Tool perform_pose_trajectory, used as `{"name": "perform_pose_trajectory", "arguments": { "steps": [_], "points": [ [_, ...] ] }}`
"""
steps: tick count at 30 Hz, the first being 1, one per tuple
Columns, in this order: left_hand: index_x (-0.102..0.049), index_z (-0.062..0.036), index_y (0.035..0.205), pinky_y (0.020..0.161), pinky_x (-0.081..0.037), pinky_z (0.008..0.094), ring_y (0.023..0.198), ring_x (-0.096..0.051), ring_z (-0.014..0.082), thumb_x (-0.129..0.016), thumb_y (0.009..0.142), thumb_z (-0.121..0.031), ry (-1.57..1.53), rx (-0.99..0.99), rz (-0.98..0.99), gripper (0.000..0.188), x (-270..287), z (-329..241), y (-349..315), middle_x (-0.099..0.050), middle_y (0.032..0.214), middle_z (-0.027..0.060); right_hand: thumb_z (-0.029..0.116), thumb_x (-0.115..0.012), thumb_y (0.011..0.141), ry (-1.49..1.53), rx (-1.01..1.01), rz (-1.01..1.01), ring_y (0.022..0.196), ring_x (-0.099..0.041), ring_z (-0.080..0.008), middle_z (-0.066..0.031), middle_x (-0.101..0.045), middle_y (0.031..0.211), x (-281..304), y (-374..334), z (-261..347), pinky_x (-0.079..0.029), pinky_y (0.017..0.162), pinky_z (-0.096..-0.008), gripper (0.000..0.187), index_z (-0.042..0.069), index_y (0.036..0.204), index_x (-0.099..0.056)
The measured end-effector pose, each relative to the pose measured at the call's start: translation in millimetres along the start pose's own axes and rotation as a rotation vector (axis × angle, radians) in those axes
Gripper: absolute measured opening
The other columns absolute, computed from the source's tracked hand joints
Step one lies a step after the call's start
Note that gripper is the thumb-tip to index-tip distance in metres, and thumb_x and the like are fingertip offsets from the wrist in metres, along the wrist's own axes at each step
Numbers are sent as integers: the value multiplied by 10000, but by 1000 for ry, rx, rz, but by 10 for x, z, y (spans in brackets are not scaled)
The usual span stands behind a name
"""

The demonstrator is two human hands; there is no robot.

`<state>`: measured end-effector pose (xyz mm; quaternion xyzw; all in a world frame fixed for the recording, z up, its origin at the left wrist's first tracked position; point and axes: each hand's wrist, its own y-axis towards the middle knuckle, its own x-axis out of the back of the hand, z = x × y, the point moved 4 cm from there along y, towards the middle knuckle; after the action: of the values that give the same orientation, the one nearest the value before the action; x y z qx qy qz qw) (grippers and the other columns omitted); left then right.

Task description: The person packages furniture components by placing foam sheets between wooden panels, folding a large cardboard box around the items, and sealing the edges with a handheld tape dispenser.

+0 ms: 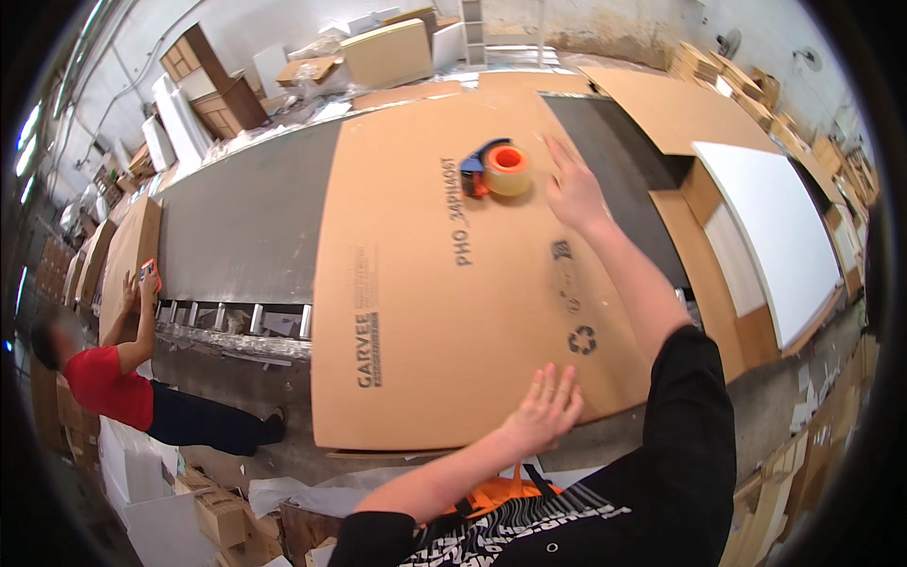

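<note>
A large flat brown cardboard carton [425, 312] with dark printing lies across the conveyor in front of me. My left hand [548, 408] rests on its near part, fingers stretched out, holding nothing. Farther off, near the carton's right edge, my right hand [573, 189] reaches forward with its fingers extended and no object in its grasp. Just left of the right hand, a blue tape dispenser [487, 156] lies on the carton, apart from the hand. Its roll of clear tape [510, 170] has an orange core.
The dark conveyor belt [250, 208] runs left and right beneath the carton. At right stands an open carton [704, 274] with a white panel [770, 227]. A person in red [111, 383] works at another carton [132, 246] on the left. Furniture pieces [387, 52] stand behind.
</note>
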<state>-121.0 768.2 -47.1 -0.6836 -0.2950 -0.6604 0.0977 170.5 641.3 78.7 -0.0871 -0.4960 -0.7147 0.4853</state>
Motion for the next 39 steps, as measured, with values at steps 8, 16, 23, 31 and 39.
{"name": "perform_pose_trajectory", "arguments": {
  "steps": [8,16,23,31,39],
  "points": [
    [-559,14,1278,1081,-414,591,1263,-518,536,-604,790,-249,13,9,-101,556,51,107,-188,-510,1408,319,95,-623,797,-766,125,811,1238,-585,-281,-128,-625,1291,-1260,782,485,-477,1022,-402,406,126,1199,-675],
    [-532,21,1317,1102,-373,618,1283,-479,564,-756,698,-250,-24,34,-60,712,46,211,-211,-448,1454,337,-46,-617,723,559,-573,320,1033,-614,-210,-126,-594,1135,624,-1146,-3,-503,894,-340,643,13,1339,-443],
    [-514,-2,1357,1132,-357,587,1333,-443,539,-800,698,-288,-40,69,56,773,110,256,-198,-418,1499,303,132,-629,721,138,-502,378,939,-655,-266,-155,-646,1077,2042,-1979,648,-527,835,-361,736,142,1449,-519],
    [-524,-78,1363,1128,-404,506,1359,-459,445,-865,669,-354,3,162,88,821,213,256,-302,-428,1529,199,291,-645,643,-508,-442,1002,938,-695,-409,-244,-708,984,1998,-2843,629,-566,854,-480,387,95,961,-746],
    [-561,-93,1331,1113,-436,478,1341,-499,409,-877,638,-352,43,156,24,805,259,187,-263,-481,1498,173,286,-689,703,-633,-388,1139,891,-741,-236,-73,-764,917,1102,-3623,279,-590,774,-392,295,95,907,-785]
  ]
}}
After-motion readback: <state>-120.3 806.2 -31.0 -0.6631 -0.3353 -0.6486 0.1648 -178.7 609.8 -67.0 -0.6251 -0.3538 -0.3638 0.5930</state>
